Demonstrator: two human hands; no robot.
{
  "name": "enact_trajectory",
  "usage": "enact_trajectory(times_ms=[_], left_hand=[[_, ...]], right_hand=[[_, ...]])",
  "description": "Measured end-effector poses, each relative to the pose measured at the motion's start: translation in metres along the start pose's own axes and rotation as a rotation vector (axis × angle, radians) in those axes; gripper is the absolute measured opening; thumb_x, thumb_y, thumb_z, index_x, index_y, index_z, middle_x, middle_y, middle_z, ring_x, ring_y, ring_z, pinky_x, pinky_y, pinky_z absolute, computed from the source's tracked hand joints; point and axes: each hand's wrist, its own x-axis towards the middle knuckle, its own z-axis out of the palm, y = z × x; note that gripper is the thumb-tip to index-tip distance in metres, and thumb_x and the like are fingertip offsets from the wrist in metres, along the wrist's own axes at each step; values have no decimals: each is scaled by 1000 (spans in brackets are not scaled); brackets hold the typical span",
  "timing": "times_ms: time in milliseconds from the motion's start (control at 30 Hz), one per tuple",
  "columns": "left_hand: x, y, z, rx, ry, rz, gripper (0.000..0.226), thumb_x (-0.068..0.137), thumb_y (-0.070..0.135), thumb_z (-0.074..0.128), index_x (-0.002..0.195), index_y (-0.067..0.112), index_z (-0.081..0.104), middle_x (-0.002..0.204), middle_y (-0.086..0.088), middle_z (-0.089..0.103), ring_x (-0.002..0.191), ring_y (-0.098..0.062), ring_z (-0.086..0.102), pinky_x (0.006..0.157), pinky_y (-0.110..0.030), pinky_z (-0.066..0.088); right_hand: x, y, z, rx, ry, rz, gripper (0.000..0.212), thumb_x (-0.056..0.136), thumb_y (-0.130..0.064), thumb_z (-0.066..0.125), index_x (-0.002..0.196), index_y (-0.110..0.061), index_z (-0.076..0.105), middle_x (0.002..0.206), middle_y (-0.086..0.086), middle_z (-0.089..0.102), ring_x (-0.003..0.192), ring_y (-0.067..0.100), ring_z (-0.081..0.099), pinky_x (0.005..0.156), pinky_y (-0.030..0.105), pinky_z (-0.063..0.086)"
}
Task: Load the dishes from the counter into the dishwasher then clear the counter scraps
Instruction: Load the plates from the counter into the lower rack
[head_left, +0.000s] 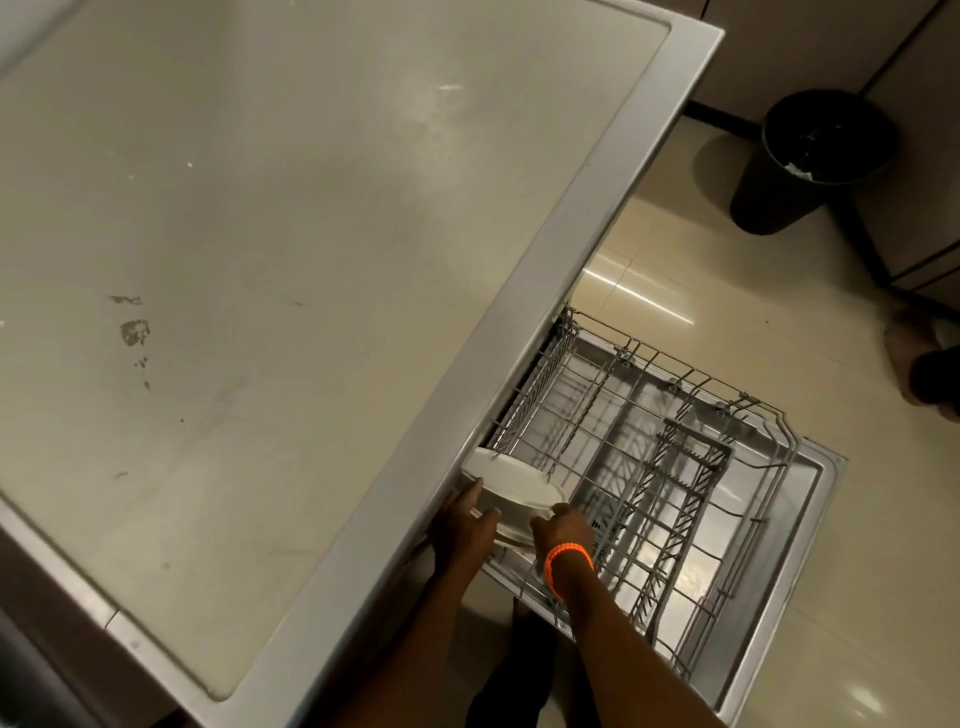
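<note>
A white plate (511, 480) stands tilted in the near corner of the pulled-out dishwasher rack (675, 467), close under the counter's edge. A second white dish shows just below it, partly hidden by my hands. My left hand (465, 525) grips the plate's left rim. My right hand (561, 525), with an orange band on the wrist, holds its right rim. The beige counter (260, 234) fills the left of the view and carries a few brown scraps and smears (135, 332).
The open dishwasher door (810, 519) lies flat over the tiled floor beneath the rack. A black cutlery basket (685, 467) sits in the rack. A black waste bin (810, 156) stands on the floor at the upper right. Another person's foot (924, 364) is at the right edge.
</note>
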Motion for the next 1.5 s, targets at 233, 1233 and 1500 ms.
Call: enact_trajectory(times_ms=[233, 1233, 1500], left_hand=[[-23, 6, -6, -3, 66, 11, 72, 75, 44, 56, 145, 28, 54, 150, -5, 51, 135, -27, 49, 109, -51, 45], [-342, 97, -142, -265, 404, 144, 19, 87, 23, 66, 102, 23, 77, 95, 9, 73, 86, -7, 68, 83, -22, 55], [-416, 48, -208, -333, 627, 132, 20, 81, 21, 65, 61, 20, 61, 56, 16, 59, 64, -1, 58, 65, -15, 42]], right_hand=[[-20, 6, -7, 31, -3, 2, 38, 83, -9, 67, 120, -2, 66, 105, 15, 73, 92, 35, 70, 89, 42, 57], [-335, -90, -102, -134, -66, -526, 21, 87, -31, 67, 96, -13, 72, 99, 7, 71, 94, 30, 66, 76, 29, 48], [-428, -103, -60, -278, -208, -750, 17, 81, -27, 67, 83, -11, 72, 87, 7, 72, 88, 31, 65, 74, 29, 46]])
